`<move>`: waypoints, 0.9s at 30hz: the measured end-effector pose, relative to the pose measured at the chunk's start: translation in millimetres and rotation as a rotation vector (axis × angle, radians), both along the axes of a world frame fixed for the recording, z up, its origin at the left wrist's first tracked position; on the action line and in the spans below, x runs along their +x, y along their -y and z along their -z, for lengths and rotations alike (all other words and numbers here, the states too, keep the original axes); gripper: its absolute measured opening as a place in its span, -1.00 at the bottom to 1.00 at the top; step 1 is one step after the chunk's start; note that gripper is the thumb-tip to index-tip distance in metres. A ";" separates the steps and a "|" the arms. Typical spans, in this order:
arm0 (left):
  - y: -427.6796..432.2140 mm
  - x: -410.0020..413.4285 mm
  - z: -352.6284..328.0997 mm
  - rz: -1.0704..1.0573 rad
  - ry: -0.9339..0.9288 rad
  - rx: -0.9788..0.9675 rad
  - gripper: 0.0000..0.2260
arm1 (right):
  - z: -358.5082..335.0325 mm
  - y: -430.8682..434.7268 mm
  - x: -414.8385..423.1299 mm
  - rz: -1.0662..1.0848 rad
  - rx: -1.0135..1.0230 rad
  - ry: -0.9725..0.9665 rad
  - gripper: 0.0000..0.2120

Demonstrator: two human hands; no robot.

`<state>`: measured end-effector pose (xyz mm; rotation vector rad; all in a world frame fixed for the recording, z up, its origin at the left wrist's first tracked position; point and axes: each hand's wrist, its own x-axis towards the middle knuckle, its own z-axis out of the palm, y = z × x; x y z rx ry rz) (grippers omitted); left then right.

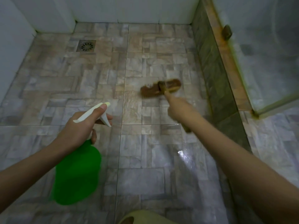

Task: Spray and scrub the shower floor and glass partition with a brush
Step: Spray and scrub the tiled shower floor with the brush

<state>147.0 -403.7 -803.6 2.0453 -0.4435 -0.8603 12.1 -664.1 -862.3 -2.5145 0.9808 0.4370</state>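
Observation:
My left hand [80,126] grips the white trigger head of a green spray bottle [77,173], whose nozzle points forward over the tiled shower floor [145,143]. My right hand [179,109] grips the wooden handle of a brown scrub brush [160,88], and the brush head lies on the floor tiles right of centre. The brush and right hand are motion-blurred. The glass partition [267,54] stands at the right on a raised tiled curb [226,65].
A square metal floor drain [86,46] sits at the back left. White tiled walls [97,8] enclose the back and left. A brown object [226,32] sits by the partition at the curb's top. A wet glare patch [182,155] shines on the near floor.

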 end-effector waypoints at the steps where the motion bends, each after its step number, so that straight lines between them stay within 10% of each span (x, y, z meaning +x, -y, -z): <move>1: -1.2 2.6 -1.2 -0.017 0.006 -0.017 -0.46 | -8.8 -14.8 -8.9 -0.054 0.014 -0.017 -0.27; 12: -12.6 24.8 -15.0 -0.214 -0.030 -0.142 -0.75 | -3.4 -51.9 50.7 -0.233 0.011 0.027 -0.25; 16: -20.1 30.1 -12.5 -0.256 -0.027 -0.153 -0.71 | 1.5 -99.7 -16.5 -0.319 -0.059 -0.090 -0.27; 22: -18.1 29.5 -4.3 -0.147 -0.035 -0.059 -0.41 | 6.3 -40.2 131.1 -0.340 -0.029 0.001 -0.24; 27: -11.8 34.6 -9.3 -0.193 -0.032 -0.057 -0.54 | -2.0 -65.3 71.9 -0.414 -0.072 -0.037 -0.29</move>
